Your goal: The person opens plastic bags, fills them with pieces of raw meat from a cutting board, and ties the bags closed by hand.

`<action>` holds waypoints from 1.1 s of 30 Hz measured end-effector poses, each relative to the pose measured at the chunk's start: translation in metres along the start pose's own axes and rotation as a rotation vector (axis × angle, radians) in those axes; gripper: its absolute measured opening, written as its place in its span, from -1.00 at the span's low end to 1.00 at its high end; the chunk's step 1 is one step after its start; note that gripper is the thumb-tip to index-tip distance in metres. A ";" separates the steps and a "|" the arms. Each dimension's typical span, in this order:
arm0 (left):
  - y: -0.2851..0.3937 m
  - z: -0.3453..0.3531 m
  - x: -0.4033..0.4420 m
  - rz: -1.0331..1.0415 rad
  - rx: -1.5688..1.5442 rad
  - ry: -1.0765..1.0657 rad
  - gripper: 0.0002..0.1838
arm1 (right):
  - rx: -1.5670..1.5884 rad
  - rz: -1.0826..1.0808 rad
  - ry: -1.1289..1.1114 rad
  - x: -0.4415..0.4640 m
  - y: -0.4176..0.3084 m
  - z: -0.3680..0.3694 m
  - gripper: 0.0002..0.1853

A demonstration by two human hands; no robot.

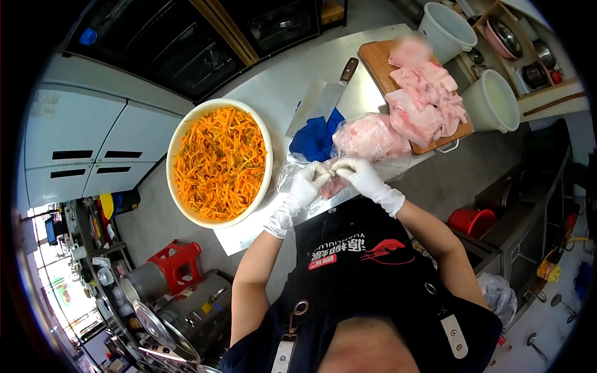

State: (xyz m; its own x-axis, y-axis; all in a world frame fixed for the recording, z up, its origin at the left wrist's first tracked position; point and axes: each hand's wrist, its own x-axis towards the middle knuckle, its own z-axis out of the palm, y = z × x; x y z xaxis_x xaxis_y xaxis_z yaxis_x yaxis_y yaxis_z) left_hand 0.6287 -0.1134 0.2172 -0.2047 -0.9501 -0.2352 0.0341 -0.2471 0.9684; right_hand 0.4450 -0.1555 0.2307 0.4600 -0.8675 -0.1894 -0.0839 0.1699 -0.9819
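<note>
My left hand (308,183) and my right hand (364,177), both in white gloves, meet at the near edge of the metal table. Their fingertips pinch the clear plastic bag (395,166), close together. Inside the bag lies a lump of pale pink meat (364,135), just beyond my hands. A crumpled blue cloth (316,137) rests beside the bag on the left. Behind the cloth, a cleaver (317,102) lies flat, its wooden handle pointing away from me. To the right, several raw pale pink meat pieces (423,102) are spread over a wooden cutting board (376,59).
A large white tub (268,158) of shredded orange vegetable stands on the table's left. White buckets (492,102) stand beyond the cutting board. On the floor are a red stool (177,264) and large metal pots at lower left. A red bucket (471,221) is at right.
</note>
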 end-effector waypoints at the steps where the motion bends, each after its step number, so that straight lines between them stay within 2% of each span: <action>1: 0.001 -0.001 0.000 0.006 0.013 0.009 -0.92 | -0.053 -0.048 0.002 0.001 0.006 0.004 -0.90; 3: 0.005 -0.003 -0.002 0.018 0.105 0.040 -0.94 | -0.084 -0.090 0.012 0.006 0.015 0.009 -0.84; 9: 0.004 0.004 -0.007 0.109 -0.131 0.118 -0.93 | -0.228 -0.129 -0.045 0.015 0.028 0.011 -0.87; 11: -0.007 0.002 -0.005 0.294 0.029 0.192 -0.95 | -0.230 -0.126 -0.045 0.016 0.029 0.010 -0.92; 13: -0.016 -0.002 -0.003 0.369 0.122 0.255 -0.97 | -0.218 -0.185 -0.035 0.016 0.029 0.011 -0.95; 15: -0.022 -0.009 -0.004 0.334 0.148 0.302 -0.98 | -0.192 -0.307 -0.011 0.014 0.026 0.013 -0.96; 18: -0.024 -0.012 -0.008 0.110 -0.026 0.244 -0.96 | -0.382 -0.514 -0.097 0.014 0.012 0.011 -0.95; 19: -0.022 -0.011 -0.008 0.090 -0.030 0.268 -0.95 | -0.396 -0.524 -0.097 0.015 0.018 0.013 -0.94; 22: -0.020 -0.009 -0.007 -0.003 -0.052 0.332 -0.92 | -0.297 -0.384 -0.083 0.015 0.018 0.017 -0.96; 24: -0.024 -0.016 -0.003 -0.110 -0.080 0.366 -0.89 | -0.298 -0.413 -0.099 0.016 0.016 0.020 -0.97; 28: -0.034 -0.012 -0.002 0.009 0.119 0.506 -0.87 | -0.393 -0.417 -0.071 0.021 0.017 0.019 -0.96; 31: -0.039 -0.012 -0.011 -0.125 0.040 0.549 -0.90 | -0.464 -0.157 -0.033 0.021 0.014 0.017 -0.93; 33: -0.035 -0.006 -0.023 0.064 0.465 0.585 -0.96 | -0.435 -0.075 -0.003 0.022 0.014 0.023 -0.91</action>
State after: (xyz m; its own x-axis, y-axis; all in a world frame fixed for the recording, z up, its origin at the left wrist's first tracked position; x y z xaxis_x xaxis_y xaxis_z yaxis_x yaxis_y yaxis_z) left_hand 0.6385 -0.0841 0.1886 0.3415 -0.9381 -0.0573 -0.4149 -0.2052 0.8864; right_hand 0.4746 -0.1613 0.2129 0.4816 -0.8684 -0.1180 -0.4140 -0.1068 -0.9040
